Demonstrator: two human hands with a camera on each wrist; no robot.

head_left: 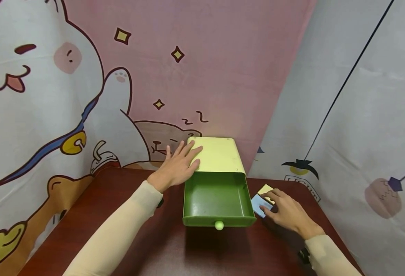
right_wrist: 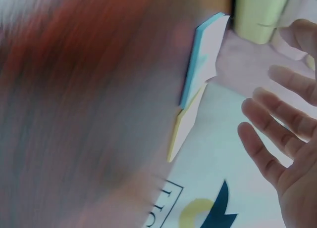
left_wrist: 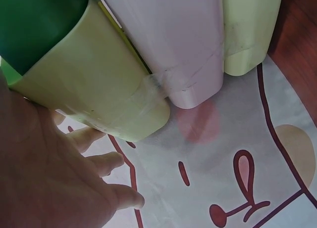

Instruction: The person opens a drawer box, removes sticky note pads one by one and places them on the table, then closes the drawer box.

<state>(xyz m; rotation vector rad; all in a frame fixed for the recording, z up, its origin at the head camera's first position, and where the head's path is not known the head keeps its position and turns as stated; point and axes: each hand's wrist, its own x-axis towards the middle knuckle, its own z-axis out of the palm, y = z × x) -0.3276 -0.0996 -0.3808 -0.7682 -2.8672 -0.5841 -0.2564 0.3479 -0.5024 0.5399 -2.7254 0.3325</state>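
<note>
A small drawer cabinet with a pale yellow top (head_left: 221, 157) stands at the back of the table, its green top drawer (head_left: 219, 199) pulled out towards me. My left hand (head_left: 175, 168) rests on the left side of that top, fingers spread. In the left wrist view, the cabinet's yellow top tier (left_wrist: 99, 74) is beside the palm. To the right of the drawer lie a blue sticky-note pad (head_left: 258, 207) and a yellow sticky-note pad (head_left: 264, 188), end to end. My right hand (head_left: 288, 212) hovers over them, its fingers loosely bent and apart from the pads in the right wrist view.
Below the top tier, the cabinet has a pink tier (left_wrist: 173, 45) and another yellow tier (left_wrist: 250, 30). A round green knob (head_left: 219, 225) sticks out from the drawer front. Behind the dark red table (head_left: 147, 245) hangs a cartoon-printed cloth (head_left: 223, 76).
</note>
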